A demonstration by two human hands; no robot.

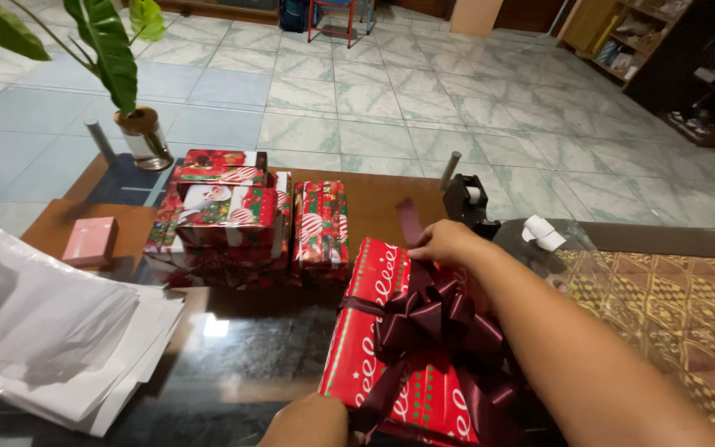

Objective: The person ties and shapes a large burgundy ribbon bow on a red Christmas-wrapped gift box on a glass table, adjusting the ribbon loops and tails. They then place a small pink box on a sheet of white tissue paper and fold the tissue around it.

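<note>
A red wrapped gift box (374, 339) with white and green print lies on the dark glass table (242, 348) in front of me. A dark maroon ribbon bow (444, 319) sits on top of it. My right hand (444, 242) is at the box's far edge, pinching a maroon ribbon end (409, 220) that sticks up. My left hand (308, 422) rests against the box's near left corner, mostly cut off by the frame's bottom edge.
A stack of wrapped gifts (225, 217) and another upright one (320, 225) stand behind the box. A small pink box (90, 240), a pile of white sheets (51, 331), a black tape dispenser (467, 199), a potted plant (144, 136) and a patterned cloth (672, 306) surround them.
</note>
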